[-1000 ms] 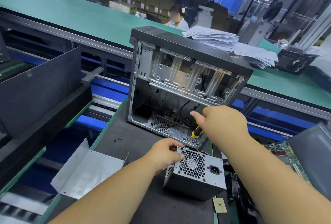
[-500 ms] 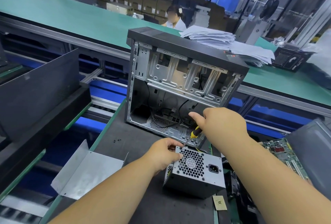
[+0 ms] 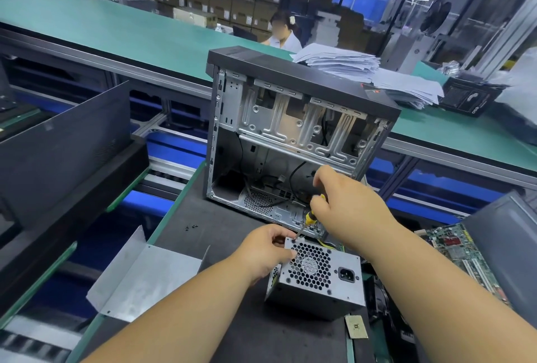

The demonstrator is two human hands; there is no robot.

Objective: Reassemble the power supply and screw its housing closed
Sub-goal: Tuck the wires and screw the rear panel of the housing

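Note:
A grey metal power supply [image 3: 328,287] with a honeycomb fan grille and a mains socket stands on the dark work mat. My left hand [image 3: 267,249] grips its upper left corner. My right hand [image 3: 345,206] holds a screwdriver [image 3: 308,219] with a yellow and black handle, tilted down to the left. Its tip sits on a screw at the grille's top left corner, right beside my left fingers. A bent sheet-metal cover [image 3: 145,278] lies to the left of the power supply.
An open computer case [image 3: 293,136] stands upright behind the power supply, with cables inside. A few small loose screws [image 3: 191,227] lie on the mat [image 3: 220,223]. A circuit board [image 3: 462,252] and a grey panel are at the right. Black panels stand at the left.
My right hand has lifted its index finger off the screwdriver handle and shifted slightly. The left hand stays on the corner of the power supply, and the tip stays at the corner screw.

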